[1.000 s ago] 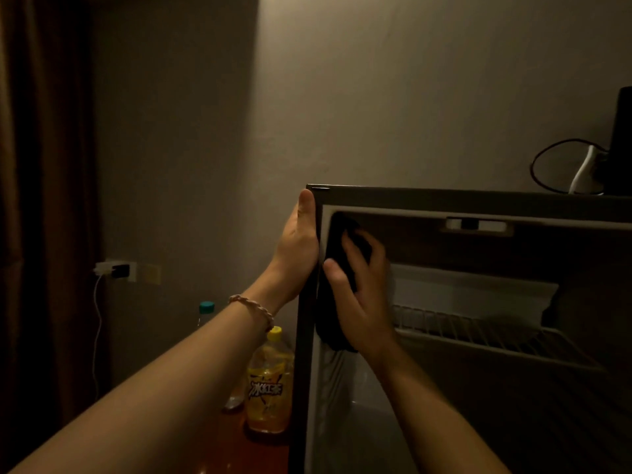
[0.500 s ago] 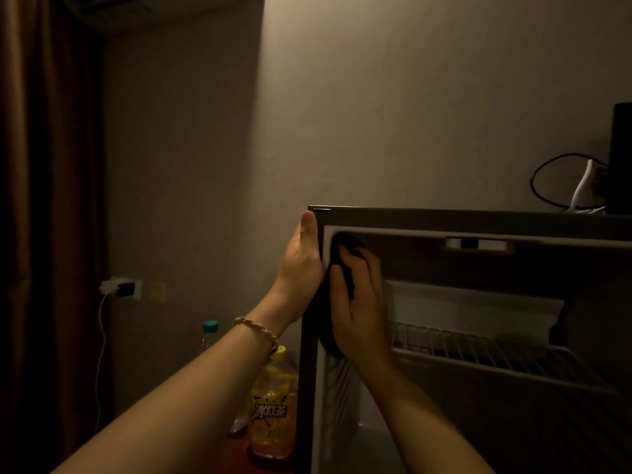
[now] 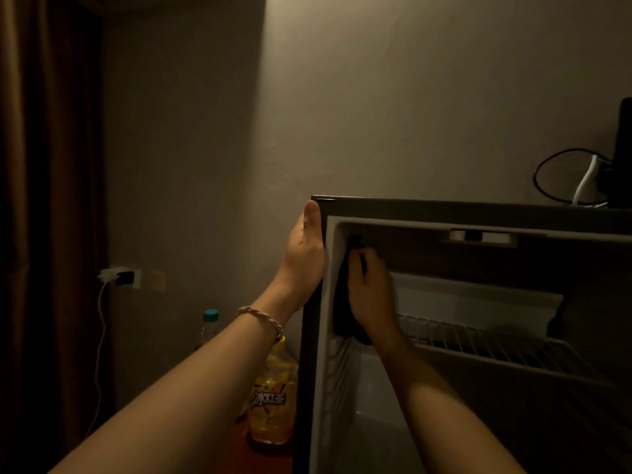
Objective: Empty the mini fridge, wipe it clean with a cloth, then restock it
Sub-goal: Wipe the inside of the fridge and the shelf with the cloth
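We have the dark cloth [image 3: 343, 302] pressed against the inner left wall of the mini fridge [image 3: 478, 213], up near its top front corner. Our right hand [image 3: 371, 295] covers it, fingers curled over the upper fold and holding it to the wall. The cloth hangs with its long axis vertical, running from just under the ceiling of the cavity down to the level of the wire shelf [image 3: 496, 340]. It lies directly under the right palm, on the side facing the wall, so any wiping stroke goes up or down along that wall, or inward toward the back.

Our left hand [image 3: 304, 248] is outside, flat against the fridge's outer left side at the top corner, thumb up along the front edge, fingers out of sight behind the cabinet. It looks to be bracing the fridge against the push of the wiping. The right hand is the only 1 on the cloth.

The wire shelf looks bare, and the part of the lower compartment we can see holds nothing, though it is dim. Outside, just left of the fridge, stand 2 bottles: a yellow iced tea bottle [image 3: 272, 398] and, behind it, a clear bottle with a teal cap [image 3: 209, 325]. We judge the emptying done and the wiping under way.
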